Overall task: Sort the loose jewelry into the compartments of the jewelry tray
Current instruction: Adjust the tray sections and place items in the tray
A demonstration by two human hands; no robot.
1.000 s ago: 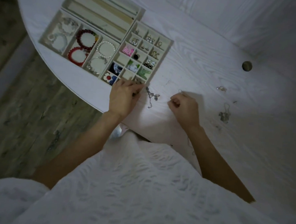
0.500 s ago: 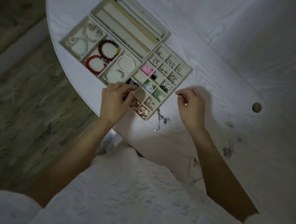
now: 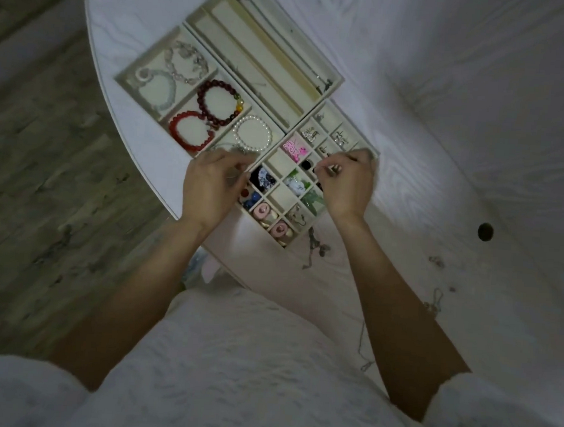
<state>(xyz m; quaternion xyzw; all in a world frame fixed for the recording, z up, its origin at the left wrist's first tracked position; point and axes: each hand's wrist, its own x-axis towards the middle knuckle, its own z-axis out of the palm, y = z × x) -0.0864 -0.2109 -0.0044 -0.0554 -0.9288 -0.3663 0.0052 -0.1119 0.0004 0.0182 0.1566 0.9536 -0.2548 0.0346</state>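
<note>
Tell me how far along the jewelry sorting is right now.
Mostly done: bracelets and many small pieces fill the jewelry tray. Right hand pinches a small piece over the grid; left hand rests at the tray edge. Left: a chain and scattered bits on the table.

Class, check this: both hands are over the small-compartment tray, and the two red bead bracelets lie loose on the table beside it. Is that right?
Not quite. The head view shows the two red bead bracelets lying in a tray compartment, not loose on the table. The left hand and right hand are over the tray.
</note>
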